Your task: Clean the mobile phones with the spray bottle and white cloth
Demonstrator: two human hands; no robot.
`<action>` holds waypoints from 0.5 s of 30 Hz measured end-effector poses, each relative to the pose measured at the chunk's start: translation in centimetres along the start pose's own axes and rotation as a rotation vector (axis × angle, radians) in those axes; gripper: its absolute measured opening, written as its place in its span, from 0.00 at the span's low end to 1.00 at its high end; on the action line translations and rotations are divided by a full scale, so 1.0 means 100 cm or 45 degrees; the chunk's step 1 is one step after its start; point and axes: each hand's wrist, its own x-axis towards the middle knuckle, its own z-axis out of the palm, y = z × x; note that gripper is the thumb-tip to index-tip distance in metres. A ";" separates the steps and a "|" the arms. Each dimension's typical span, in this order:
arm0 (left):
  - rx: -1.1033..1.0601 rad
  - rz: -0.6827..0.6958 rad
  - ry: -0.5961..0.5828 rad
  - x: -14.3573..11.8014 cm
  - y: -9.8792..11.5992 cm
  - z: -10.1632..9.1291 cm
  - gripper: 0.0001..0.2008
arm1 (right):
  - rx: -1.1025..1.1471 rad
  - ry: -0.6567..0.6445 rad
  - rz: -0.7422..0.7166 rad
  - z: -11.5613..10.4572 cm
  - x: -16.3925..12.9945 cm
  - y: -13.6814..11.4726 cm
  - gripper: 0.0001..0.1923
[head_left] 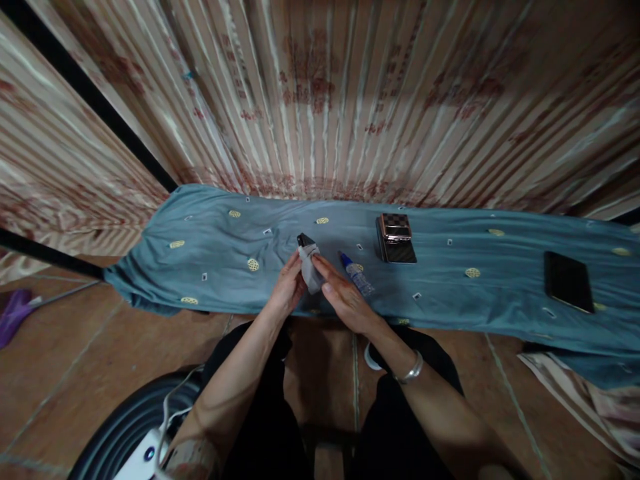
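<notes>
In front of me, my left hand (289,285) is closed around a dark, flat, phone-like object (305,239), only its black upper end showing. A pale grey-white wipe (311,272) covers the rest of it. My right hand (345,293), with a silver bangle on its wrist, presses the wipe against the object with its fingers. Just right of the hands, a small clear bottle with a blue cap (357,277) lies on the teal cloth (280,213). Farther right, a shiny case with a checkered top (395,227) rests on a black, glossy, phone-like slab (401,253).
A black tablet-like device (569,281) lies toward the cloth's right end. A striped curtain (320,133) hangs behind. Black poles (125,140) stand at left. Below left are a coiled black hose-like thing (110,427), a white device with cable (143,457) and a purple item (16,317).
</notes>
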 end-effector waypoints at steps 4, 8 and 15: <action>0.103 -0.067 -0.082 -0.012 -0.006 0.006 0.24 | -0.068 0.030 0.038 -0.001 0.002 0.007 0.34; 0.156 -0.073 -0.131 -0.021 -0.010 0.013 0.29 | -0.112 0.058 0.102 -0.005 0.005 0.011 0.33; 0.181 -0.109 -0.142 -0.024 -0.015 0.014 0.32 | -0.078 0.144 0.174 -0.004 0.012 0.024 0.38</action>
